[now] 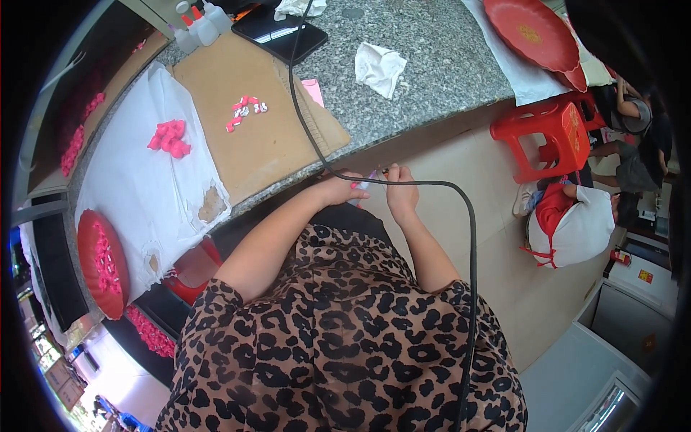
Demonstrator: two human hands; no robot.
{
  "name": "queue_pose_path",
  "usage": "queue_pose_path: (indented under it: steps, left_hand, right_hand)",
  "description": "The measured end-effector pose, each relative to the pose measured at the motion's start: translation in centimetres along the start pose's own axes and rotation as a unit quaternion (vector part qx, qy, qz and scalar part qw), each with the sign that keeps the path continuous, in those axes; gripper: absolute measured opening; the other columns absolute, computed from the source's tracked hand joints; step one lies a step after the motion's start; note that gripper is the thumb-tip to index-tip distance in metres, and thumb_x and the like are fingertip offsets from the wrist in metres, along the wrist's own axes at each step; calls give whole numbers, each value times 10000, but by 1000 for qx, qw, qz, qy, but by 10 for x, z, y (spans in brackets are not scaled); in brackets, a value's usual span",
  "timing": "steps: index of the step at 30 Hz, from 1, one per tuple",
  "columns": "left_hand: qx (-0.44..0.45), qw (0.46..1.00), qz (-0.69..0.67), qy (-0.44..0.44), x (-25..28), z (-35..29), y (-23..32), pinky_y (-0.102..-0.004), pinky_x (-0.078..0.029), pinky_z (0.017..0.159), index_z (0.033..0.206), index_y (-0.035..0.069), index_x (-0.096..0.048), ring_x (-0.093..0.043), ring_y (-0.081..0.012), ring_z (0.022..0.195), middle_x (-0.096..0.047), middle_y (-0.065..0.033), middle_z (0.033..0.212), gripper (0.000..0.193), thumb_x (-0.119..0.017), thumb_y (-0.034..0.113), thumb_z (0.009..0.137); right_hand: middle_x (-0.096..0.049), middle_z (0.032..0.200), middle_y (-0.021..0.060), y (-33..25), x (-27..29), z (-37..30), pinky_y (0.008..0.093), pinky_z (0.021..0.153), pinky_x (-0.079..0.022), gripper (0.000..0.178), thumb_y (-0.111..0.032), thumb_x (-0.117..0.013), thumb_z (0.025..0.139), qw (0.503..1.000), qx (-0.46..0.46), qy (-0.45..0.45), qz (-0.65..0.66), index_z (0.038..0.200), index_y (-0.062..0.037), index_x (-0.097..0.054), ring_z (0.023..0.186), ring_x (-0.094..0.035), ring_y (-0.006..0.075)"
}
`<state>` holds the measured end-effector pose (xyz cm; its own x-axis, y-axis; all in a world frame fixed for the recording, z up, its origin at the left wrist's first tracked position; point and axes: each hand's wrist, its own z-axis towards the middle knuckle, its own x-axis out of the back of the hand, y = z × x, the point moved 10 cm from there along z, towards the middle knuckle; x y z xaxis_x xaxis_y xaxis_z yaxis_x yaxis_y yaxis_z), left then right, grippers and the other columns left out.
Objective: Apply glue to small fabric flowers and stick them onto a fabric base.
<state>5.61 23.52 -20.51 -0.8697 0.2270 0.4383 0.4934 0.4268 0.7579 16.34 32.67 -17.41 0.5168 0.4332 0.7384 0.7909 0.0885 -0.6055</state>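
Both hands are together above my lap, just off the counter's near edge. My left hand is closed around a small whitish bottle-like thing with a purplish tip; a bit of pink shows by its fingers. Close beside it on the right, my right hand is closed in a pinch. A speck of orange-red shows at its fingertips, too small to name. On the brown cardboard lie small pink and white pieces. To their left, a clump of bright pink pieces rests on a white sheet.
White squeeze bottles, a black tablet-like device and a crumpled tissue sit on the granite counter. A black cable crosses in front. Red trays stand left and far right. Beyond are a red stool and people.
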Motion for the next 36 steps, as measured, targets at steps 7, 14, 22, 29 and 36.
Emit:
queue_pose_path:
  steps: [7, 14, 22, 29, 36]
  left_hand:
    - [-28, 999, 16, 21, 7, -4, 13, -334, -413, 748, 993, 34, -531, -529, -291, 883, -548, -170, 927, 435, -595, 383, 742]
    - [-34, 995, -90, 10, 2, -6, 12, -303, -415, 735, 986, 46, -538, -531, -236, 839, -547, -133, 925, 335, -624, 260, 742]
    - [-81, 980, -69, 169, 44, -57, 51, -353, -417, 704, 997, 111, -542, -529, -280, 792, -521, -130, 848, 319, -607, 293, 743]
    - [-152, 968, 8, 198, 53, -106, 73, -348, -423, 684, 1029, 111, -537, -517, -276, 795, -486, -112, 859, 367, -615, 304, 726]
    - [-147, 947, -104, 268, 72, -186, 66, -281, -408, 626, 990, 72, -557, -497, -203, 726, -462, -80, 793, 356, -664, 236, 693]
  right_hand:
    - [-583, 753, 196, 22, -2, 11, 423, 702, -404, 530, -499, -330, 818, 997, -51, 2, 55, 788, -9, -529, 766, -554, 372]
    - [-451, 559, 3, 30, -23, -9, 175, 386, -301, 416, -489, -397, 820, 918, -110, -210, 318, 859, -80, -455, 459, -433, 60]
    - [-510, 750, 26, -79, 39, -111, 188, 475, -393, 284, -79, -557, 779, 830, 69, -473, 287, 1023, -15, -426, 561, -504, 77]
    - [-518, 902, 56, -218, 66, -106, 213, 675, -429, 295, -28, -556, 778, 815, 236, -325, 417, 1042, 46, -446, 769, -517, 96]
    - [-559, 842, 152, -264, 59, -48, 413, 652, -428, 278, -185, -579, 728, 915, 396, 64, -43, 923, 8, -530, 758, -546, 304]
